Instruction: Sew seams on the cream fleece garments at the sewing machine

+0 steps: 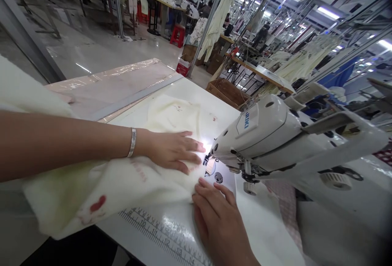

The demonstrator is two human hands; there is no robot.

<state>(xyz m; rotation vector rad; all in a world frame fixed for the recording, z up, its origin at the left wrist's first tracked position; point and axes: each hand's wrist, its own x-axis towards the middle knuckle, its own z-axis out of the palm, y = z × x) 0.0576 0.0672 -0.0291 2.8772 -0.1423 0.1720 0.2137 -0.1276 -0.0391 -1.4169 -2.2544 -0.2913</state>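
Cream fabric (159, 180) with small red prints lies across the sewing table and hangs over its front left side. My left hand (174, 150), with a silver bracelet at the wrist, rests flat on the fabric, fingers spread towards the needle area. Beside the metal needle plate, my right hand (216, 213) has its fingertips on the fabric's right edge; the fingers lie extended and hold nothing visible. The white sewing machine (263, 135) stands to the right, its lit presser foot (207, 159) just past my left fingertips. Whether the foot presses on the fabric I cannot make out.
A printed ruler scale (162, 237) runs along the table's front edge. Clear plastic-covered board (122, 88) adjoins the table at the far left. Beyond are a cardboard box (228, 92), a red stool (177, 36), metal poles and hanging garments (217, 21).
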